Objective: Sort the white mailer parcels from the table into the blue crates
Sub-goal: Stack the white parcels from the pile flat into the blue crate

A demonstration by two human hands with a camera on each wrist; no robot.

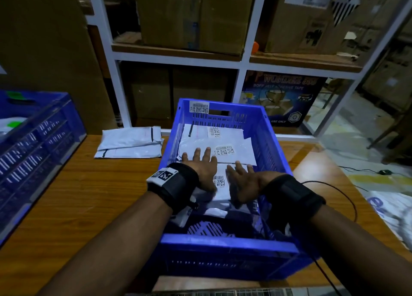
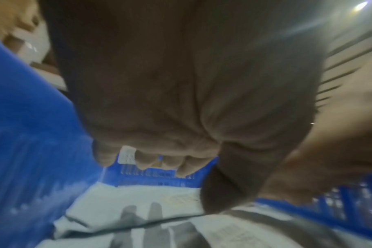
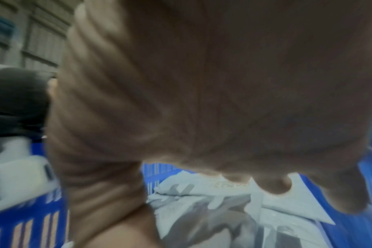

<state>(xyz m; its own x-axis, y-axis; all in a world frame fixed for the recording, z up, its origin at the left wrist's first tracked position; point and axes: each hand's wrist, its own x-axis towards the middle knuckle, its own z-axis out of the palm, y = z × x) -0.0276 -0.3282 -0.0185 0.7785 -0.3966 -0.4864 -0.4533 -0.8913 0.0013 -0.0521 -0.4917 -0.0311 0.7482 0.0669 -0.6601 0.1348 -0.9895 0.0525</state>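
A blue crate (image 1: 225,243) stands on the wooden table right in front of me, with several white mailer parcels (image 1: 234,143) lying flat inside. My left hand (image 1: 200,164) and right hand (image 1: 242,179) are both inside the crate, fingers spread and straight, just above the nearest parcel (image 1: 220,189). Neither hand holds anything. In the left wrist view the left hand (image 2: 151,161) casts finger shadows on the white parcels (image 2: 138,194). The right wrist view shows the right hand (image 3: 261,181) over the parcels (image 3: 287,209). Two more white mailers (image 1: 130,141) lie on the table left of the crate.
A second blue crate (image 1: 38,137) stands at the table's left edge with white items inside. A white shelf rack (image 1: 243,63) with cardboard boxes rises behind the table. A black cable (image 1: 347,197) runs along the right side. A white sack (image 1: 392,208) lies at the right.
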